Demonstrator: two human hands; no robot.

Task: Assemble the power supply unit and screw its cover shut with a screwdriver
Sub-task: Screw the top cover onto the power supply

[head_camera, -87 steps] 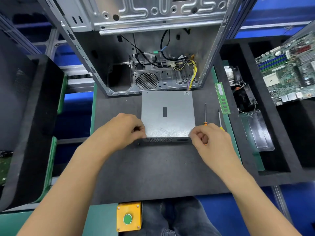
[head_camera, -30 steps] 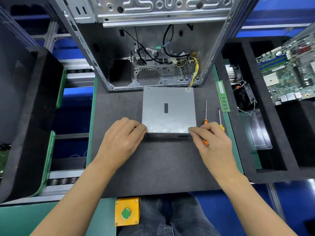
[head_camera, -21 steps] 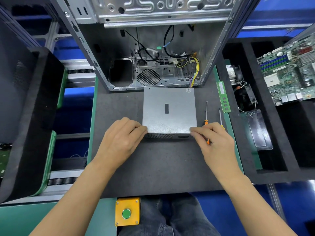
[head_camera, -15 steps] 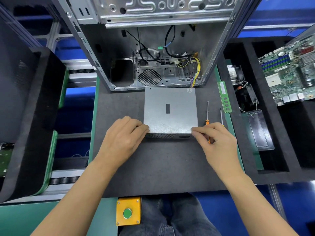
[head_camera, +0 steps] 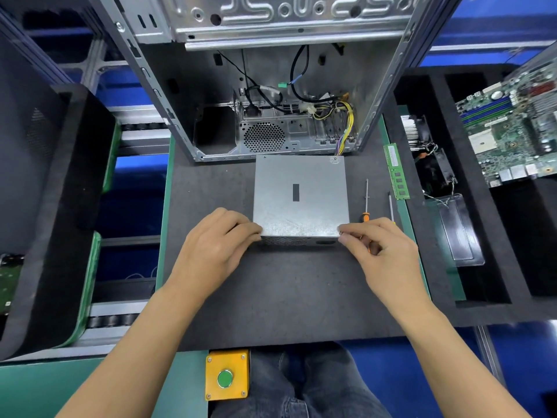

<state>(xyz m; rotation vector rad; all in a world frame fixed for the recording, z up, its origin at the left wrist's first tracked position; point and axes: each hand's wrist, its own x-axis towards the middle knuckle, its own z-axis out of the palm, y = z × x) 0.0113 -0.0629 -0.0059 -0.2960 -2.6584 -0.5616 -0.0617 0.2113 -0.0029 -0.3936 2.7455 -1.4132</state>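
The power supply unit (head_camera: 301, 194) is a grey metal box with its cover on, lying flat on the black foam mat (head_camera: 286, 291) in front of the open computer case (head_camera: 271, 86). My left hand (head_camera: 217, 248) grips its near left corner with curled fingers. My right hand (head_camera: 379, 248) pinches the near right corner of the cover between thumb and forefinger; what sits between the fingertips is too small to tell. An orange-handled screwdriver (head_camera: 366, 203) and a second thin screwdriver (head_camera: 391, 206) lie on the mat just right of the unit, handles partly hidden by my right hand.
A green memory stick (head_camera: 396, 171) lies at the mat's right edge. Foam trays on the right hold a heatsink fan (head_camera: 422, 137), a clear plastic part (head_camera: 461, 230) and a motherboard (head_camera: 512, 125). A yellow box with a green button (head_camera: 226, 376) sits at the near edge. Black foam bins stand left.
My right hand's fingers, laid along the unit's near edge a second ago, have drawn into a pinch at the corner. My left hand and the unit have stayed put.
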